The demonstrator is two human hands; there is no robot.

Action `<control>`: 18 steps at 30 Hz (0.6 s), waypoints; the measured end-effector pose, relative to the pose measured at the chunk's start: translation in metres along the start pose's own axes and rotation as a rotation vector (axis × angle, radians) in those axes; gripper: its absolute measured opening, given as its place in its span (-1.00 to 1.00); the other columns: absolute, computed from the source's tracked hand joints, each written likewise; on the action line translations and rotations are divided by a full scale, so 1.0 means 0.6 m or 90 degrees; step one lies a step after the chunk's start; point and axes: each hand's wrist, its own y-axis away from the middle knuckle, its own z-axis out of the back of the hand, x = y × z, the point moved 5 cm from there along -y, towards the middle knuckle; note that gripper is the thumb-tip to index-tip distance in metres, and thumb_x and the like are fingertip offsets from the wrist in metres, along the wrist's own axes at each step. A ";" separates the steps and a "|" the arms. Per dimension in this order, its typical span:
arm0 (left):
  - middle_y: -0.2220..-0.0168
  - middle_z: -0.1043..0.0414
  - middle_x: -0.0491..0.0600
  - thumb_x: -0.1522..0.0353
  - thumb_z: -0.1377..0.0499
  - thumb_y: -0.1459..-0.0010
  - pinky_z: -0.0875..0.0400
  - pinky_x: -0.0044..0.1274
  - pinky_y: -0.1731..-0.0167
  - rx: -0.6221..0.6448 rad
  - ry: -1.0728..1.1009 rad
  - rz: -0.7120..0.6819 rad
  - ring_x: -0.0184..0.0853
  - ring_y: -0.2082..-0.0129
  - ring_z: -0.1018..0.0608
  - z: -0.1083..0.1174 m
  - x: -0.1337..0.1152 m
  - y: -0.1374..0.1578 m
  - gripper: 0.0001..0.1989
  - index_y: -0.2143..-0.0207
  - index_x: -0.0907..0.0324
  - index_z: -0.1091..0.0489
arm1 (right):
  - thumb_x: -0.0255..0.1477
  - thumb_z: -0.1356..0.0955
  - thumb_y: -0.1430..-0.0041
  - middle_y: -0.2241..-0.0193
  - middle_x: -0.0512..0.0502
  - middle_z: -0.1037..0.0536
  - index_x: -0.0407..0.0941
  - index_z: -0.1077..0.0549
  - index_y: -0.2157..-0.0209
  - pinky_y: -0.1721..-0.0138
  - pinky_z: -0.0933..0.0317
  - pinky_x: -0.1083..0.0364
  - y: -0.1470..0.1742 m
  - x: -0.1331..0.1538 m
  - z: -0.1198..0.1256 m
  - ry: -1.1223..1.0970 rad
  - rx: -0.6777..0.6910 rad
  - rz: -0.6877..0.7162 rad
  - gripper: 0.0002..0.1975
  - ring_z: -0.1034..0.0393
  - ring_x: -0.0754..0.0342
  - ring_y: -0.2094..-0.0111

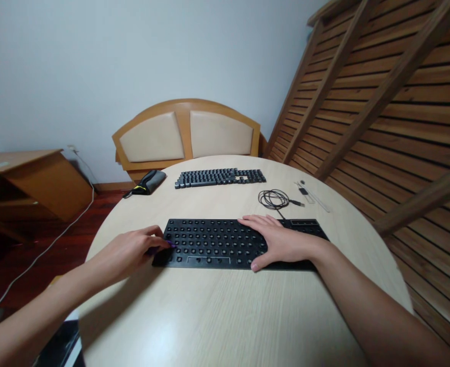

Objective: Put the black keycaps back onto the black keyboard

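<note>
A black keyboard [214,246], switches [208,251] exposed, lies flat on the table [217,316], a purple item [173,245] at its left end.

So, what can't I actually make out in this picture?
All in the head view:
Part of the keyboard base: hidden by the right hand.
The purple object's full shape: covered by the left hand.
Keycaps' lettering: too small.
Dark item, lower left: cut off by the bottom edge.

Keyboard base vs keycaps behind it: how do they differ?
The keyboard base lies nearer, under the right hand; the keycaps lie farther back, untouched. The keyboard base is one continuous board; the keycaps look like separate pieces in rows. Both are dark and on the table.
</note>
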 end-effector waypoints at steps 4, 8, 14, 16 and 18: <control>0.20 -0.55 0.01 0.45 -0.06 -0.17 -0.38 -0.52 0.48 0.044 -0.032 0.052 -0.25 0.42 -0.60 0.017 0.031 0.019 -0.62 0.16 -0.06 -0.62 | 0.11 -0.50 0.16 -0.45 -0.20 0.10 -0.06 0.01 -0.43 -0.40 0.42 -0.28 0.000 0.000 0.000 0.005 0.011 -0.014 0.22 0.36 -0.35 -0.43; 0.18 -0.53 0.03 0.40 -0.04 -0.24 -0.36 -0.55 0.48 -0.017 -0.010 0.065 -0.29 0.41 -0.58 0.033 0.027 0.022 -0.64 0.10 -0.04 -0.60 | 0.14 -0.49 0.16 -0.45 -0.19 0.10 -0.05 0.02 -0.43 -0.39 0.44 -0.29 -0.001 0.001 0.000 0.008 0.017 -0.014 0.22 0.37 -0.35 -0.43; 0.12 -0.48 0.05 0.45 -0.02 -0.25 -0.41 -0.53 0.43 -0.099 -0.014 0.016 -0.31 0.37 -0.56 0.024 -0.028 0.010 -0.63 0.03 0.09 -0.55 | 0.13 -0.49 0.15 -0.44 -0.20 0.07 -0.06 0.00 -0.42 -0.39 0.40 -0.31 -0.001 0.001 -0.001 0.011 0.008 -0.008 0.20 0.32 -0.38 -0.43; 0.13 -0.48 0.04 0.48 -0.02 -0.24 -0.44 -0.51 0.38 -0.087 -0.011 -0.016 -0.29 0.33 -0.57 0.012 -0.045 0.004 -0.63 0.04 0.07 -0.54 | 0.11 -0.48 0.13 -0.44 -0.21 0.05 -0.07 -0.01 -0.42 -0.38 0.39 -0.32 -0.001 0.002 0.001 0.014 0.005 -0.003 0.18 0.31 -0.38 -0.42; 0.12 -0.47 0.03 0.50 -0.02 -0.25 -0.45 -0.50 0.35 -0.072 -0.022 -0.046 -0.28 0.29 -0.57 0.000 -0.056 -0.001 -0.63 0.02 0.07 -0.53 | 0.10 -0.48 0.12 -0.44 -0.22 0.06 -0.07 -0.02 -0.42 -0.39 0.40 -0.31 -0.001 0.003 0.002 0.013 0.007 -0.005 0.17 0.31 -0.39 -0.42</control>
